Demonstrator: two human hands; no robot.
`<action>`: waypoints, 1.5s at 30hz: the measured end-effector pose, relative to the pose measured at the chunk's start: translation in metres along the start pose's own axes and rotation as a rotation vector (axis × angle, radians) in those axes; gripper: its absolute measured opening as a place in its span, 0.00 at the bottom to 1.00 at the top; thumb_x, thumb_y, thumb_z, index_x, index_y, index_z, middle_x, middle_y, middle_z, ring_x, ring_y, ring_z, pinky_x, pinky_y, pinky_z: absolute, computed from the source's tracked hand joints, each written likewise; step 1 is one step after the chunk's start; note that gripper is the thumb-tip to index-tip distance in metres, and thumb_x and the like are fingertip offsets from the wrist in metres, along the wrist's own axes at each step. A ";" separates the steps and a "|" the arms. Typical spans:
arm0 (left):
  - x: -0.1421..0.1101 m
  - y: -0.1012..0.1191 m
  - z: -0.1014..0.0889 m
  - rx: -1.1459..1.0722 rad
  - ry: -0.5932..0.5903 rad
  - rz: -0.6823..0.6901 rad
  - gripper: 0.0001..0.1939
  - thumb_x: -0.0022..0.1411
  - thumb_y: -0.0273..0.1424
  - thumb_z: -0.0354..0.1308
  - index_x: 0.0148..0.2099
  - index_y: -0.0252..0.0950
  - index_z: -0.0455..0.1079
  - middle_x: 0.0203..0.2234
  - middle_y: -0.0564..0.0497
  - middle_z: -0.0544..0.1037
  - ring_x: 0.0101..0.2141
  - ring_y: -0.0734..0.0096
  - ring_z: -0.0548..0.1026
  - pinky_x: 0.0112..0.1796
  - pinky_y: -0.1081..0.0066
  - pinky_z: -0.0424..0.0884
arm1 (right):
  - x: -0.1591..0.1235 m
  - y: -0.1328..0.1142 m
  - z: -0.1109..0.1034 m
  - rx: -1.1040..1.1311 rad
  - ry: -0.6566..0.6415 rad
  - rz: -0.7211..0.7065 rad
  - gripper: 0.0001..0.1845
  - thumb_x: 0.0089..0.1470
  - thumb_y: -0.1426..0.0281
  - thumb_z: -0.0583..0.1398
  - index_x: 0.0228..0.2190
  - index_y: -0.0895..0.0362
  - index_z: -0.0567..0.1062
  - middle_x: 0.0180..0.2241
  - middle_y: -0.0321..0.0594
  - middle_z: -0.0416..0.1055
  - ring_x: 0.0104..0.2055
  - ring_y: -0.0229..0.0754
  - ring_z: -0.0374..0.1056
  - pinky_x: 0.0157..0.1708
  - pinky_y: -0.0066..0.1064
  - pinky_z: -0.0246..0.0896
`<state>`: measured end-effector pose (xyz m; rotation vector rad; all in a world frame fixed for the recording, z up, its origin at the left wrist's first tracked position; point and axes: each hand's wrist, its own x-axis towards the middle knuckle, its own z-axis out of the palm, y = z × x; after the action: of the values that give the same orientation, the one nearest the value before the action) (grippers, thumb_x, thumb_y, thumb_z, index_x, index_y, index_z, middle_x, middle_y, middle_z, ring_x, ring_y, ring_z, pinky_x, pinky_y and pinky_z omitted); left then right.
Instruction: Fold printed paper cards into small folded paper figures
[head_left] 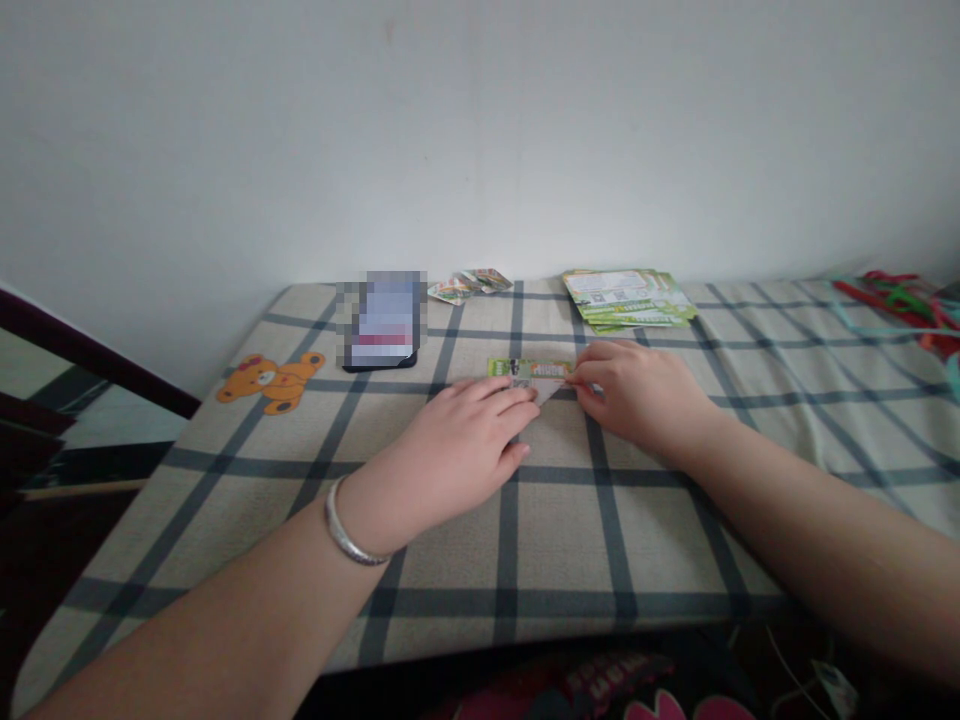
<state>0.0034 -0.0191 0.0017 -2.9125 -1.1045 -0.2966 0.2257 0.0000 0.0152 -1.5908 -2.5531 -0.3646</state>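
Both hands work a small folded leaflet (pixel 534 374) lying at the middle of the desk (pixel 570 520), which wears a checked cloth. On the near side, the left hand (pixel 465 440), a silver bangle (pixel 346 533) on its wrist, lies palm down with fingers flat, their tips pressing the leaflet's near left edge. Opposite it, the right hand (pixel 637 395) pinches the leaflet's right end between thumb and fingers. Farther left, a teddy bear patch (pixel 271 380) decorates the cloth, and a dark phone (pixel 382 325) lies beyond it. Along the far edge by the white wall rest a few loose cards (pixel 471 284) and a fanned stack of green leaflets (pixel 628 298). Red and green strips (pixel 896 298) lie at far right.
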 end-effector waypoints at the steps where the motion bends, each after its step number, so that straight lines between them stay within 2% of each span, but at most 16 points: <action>1: 0.000 0.000 0.000 -0.001 -0.005 -0.003 0.20 0.67 0.34 0.51 0.59 0.36 0.64 0.60 0.48 0.67 0.60 0.61 0.62 0.59 0.56 0.59 | 0.000 0.000 0.000 -0.004 0.001 0.000 0.13 0.57 0.69 0.54 0.35 0.54 0.79 0.37 0.39 0.75 0.36 0.41 0.69 0.25 0.31 0.53; 11: -0.001 -0.001 -0.002 -0.010 0.000 -0.014 0.18 0.67 0.34 0.51 0.58 0.39 0.66 0.60 0.49 0.66 0.59 0.61 0.63 0.59 0.56 0.59 | 0.000 -0.003 -0.001 -0.028 -0.021 0.034 0.14 0.59 0.67 0.53 0.33 0.56 0.77 0.36 0.41 0.74 0.36 0.41 0.69 0.24 0.31 0.50; 20: -0.002 -0.003 -0.003 -0.026 0.012 0.005 0.18 0.66 0.33 0.52 0.57 0.40 0.66 0.59 0.48 0.68 0.58 0.61 0.65 0.59 0.57 0.60 | 0.004 0.007 0.008 -0.081 0.041 -0.060 0.13 0.61 0.67 0.52 0.32 0.57 0.75 0.36 0.41 0.73 0.38 0.43 0.68 0.26 0.32 0.50; 27: 0.002 -0.012 -0.004 -0.070 0.040 0.058 0.13 0.67 0.31 0.51 0.51 0.40 0.72 0.54 0.51 0.73 0.55 0.66 0.68 0.59 0.61 0.60 | 0.004 0.010 0.010 -0.073 0.075 -0.125 0.13 0.63 0.67 0.52 0.43 0.54 0.74 0.40 0.39 0.74 0.41 0.43 0.68 0.30 0.32 0.53; 33: 0.003 -0.012 -0.004 -0.124 0.039 0.055 0.11 0.66 0.31 0.53 0.48 0.38 0.73 0.51 0.49 0.73 0.52 0.65 0.69 0.55 0.61 0.64 | 0.005 0.015 0.010 -0.082 0.114 -0.183 0.13 0.64 0.67 0.51 0.42 0.55 0.75 0.43 0.40 0.75 0.43 0.43 0.67 0.32 0.32 0.54; 40: 0.003 -0.011 -0.002 -0.102 0.070 0.000 0.22 0.66 0.31 0.53 0.61 0.38 0.62 0.53 0.47 0.72 0.53 0.63 0.68 0.55 0.59 0.64 | 0.004 0.015 0.009 -0.046 0.160 -0.193 0.12 0.63 0.68 0.52 0.38 0.56 0.76 0.43 0.41 0.75 0.44 0.43 0.67 0.34 0.33 0.55; 45: 0.004 -0.011 -0.002 -0.076 0.069 -0.045 0.17 0.66 0.30 0.53 0.56 0.37 0.68 0.47 0.48 0.74 0.49 0.61 0.70 0.53 0.58 0.66 | 0.004 0.014 0.008 0.036 0.204 -0.236 0.12 0.63 0.68 0.52 0.38 0.57 0.75 0.42 0.42 0.75 0.44 0.43 0.67 0.37 0.33 0.58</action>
<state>-0.0011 -0.0081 0.0038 -2.9212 -1.1747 -0.4460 0.2366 0.0111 0.0102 -1.1753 -2.5746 -0.4727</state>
